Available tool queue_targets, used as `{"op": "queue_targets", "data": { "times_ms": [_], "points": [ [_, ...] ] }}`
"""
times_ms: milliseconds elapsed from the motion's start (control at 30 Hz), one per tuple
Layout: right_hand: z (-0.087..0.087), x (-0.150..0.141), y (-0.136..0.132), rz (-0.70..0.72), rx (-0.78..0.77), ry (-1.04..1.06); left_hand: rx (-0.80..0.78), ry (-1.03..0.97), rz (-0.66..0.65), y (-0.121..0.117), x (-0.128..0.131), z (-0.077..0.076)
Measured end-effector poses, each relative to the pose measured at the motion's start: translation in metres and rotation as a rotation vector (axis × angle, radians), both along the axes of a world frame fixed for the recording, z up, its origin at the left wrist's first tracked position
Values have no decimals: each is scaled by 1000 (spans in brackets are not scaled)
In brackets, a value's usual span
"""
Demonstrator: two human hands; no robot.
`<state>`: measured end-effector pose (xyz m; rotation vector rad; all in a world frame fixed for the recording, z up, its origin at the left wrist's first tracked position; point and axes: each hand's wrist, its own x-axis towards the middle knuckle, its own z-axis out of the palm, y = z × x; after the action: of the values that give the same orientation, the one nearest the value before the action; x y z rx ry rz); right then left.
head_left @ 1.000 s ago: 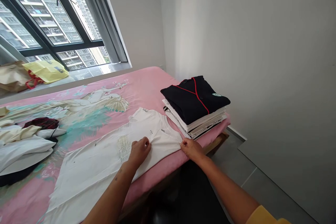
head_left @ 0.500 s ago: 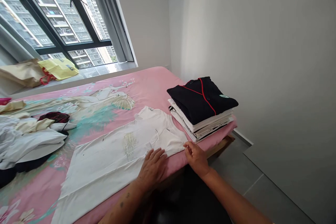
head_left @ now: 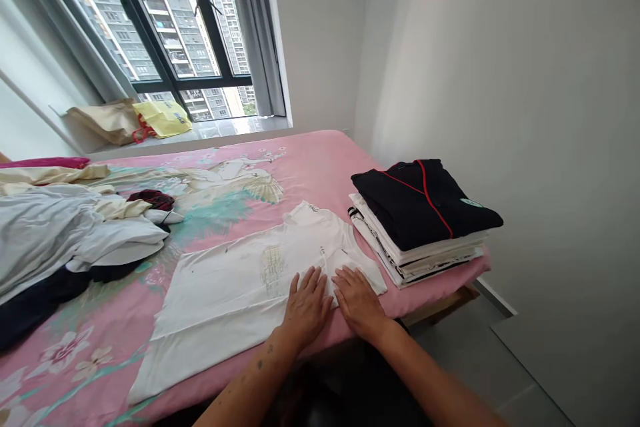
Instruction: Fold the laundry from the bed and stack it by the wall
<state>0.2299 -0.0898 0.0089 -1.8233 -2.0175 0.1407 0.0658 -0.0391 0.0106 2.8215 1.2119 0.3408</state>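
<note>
A white T-shirt lies spread on the pink bed, its neck end toward the right and its hem toward the lower left. A fold line runs along its near side. My left hand rests flat on the near edge of the shirt, fingers stretched out and nothing held. Close beside it, my right hand also lies flat on the shirt near the sleeve, fingers extended. Faint print shows on the shirt's middle. Just right of the shirt's neck stands a stack of folded clothes, topped by a black garment with red trim.
A loose heap of clothes lies on the left of the flowered bed sheet. Behind, a brown bag and a yellow bag sit on the window sill. A wall stands right of the bed.
My right hand has let go of the sleeve edge it pinched and moved left to lie flat beside my left hand. The view has turned slightly left.
</note>
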Motion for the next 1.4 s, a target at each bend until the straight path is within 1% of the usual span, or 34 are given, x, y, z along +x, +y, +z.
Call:
{"op": "queue_targets", "data": {
  "times_ms": [33,100,167,233,300,367,433,467,533,600,667,767,833,867,933,1000,1100,1200,1233,1267,1333,1400],
  "points": [
    [0,0,5,34,-19,-7,-21,-10,-1,3,0,-1],
    [-3,0,15,32,-123,-42,-72,-15,29,8,-2,-7],
    [-7,0,24,-36,-241,-87,-108,-26,60,10,-6,-16],
    [-8,-4,31,-96,-297,-120,-118,-55,62,8,-10,-24],
    [-8,-10,36,-79,-270,-139,-121,-91,65,4,-12,-28],
    [-12,-17,40,-15,-229,-154,-138,-120,57,1,-16,-28],
    [-22,-22,44,24,-208,-175,-166,-128,31,4,-24,-25],
    [-29,-23,46,21,-201,-189,-182,-122,23,7,-32,-23],
    [-45,-21,48,8,-160,-218,-209,-93,40,19,-57,-19],
    [-59,-18,50,13,-103,-241,-221,-54,119,36,-95,-16],
    [-69,-15,50,17,-55,-258,-226,-9,243,57,-140,-16],
    [-75,-14,50,13,-8,-279,-237,10,508,93,-207,-16],
    [-76,-14,49,10,8,-284,-217,-20,686,116,-243,-18],
    [-75,-15,49,12,13,-284,-198,-38,751,127,-257,-18],
    [-74,-15,49,18,20,-280,-161,-67,812,149,-278,-20],
    [-72,-14,50,29,18,-265,-141,-93,807,170,-292,-22],
    [-65,-12,57,13,0,-220,-136,-132,762,199,-304,-24],
    [-52,-13,74,-28,-21,-163,-150,-171,704,223,-312,-24],
    [-47,-16,82,-20,-19,-147,-157,-184,679,230,-314,-25],
    [-42,-20,91,12,-15,-137,-162,-198,655,237,-317,-25],
    [-33,-32,113,129,-11,-134,-161,-231,623,246,-320,-30],
    [-28,-47,139,230,-58,-153,-142,-270,623,252,-324,-38]
  ]
}}
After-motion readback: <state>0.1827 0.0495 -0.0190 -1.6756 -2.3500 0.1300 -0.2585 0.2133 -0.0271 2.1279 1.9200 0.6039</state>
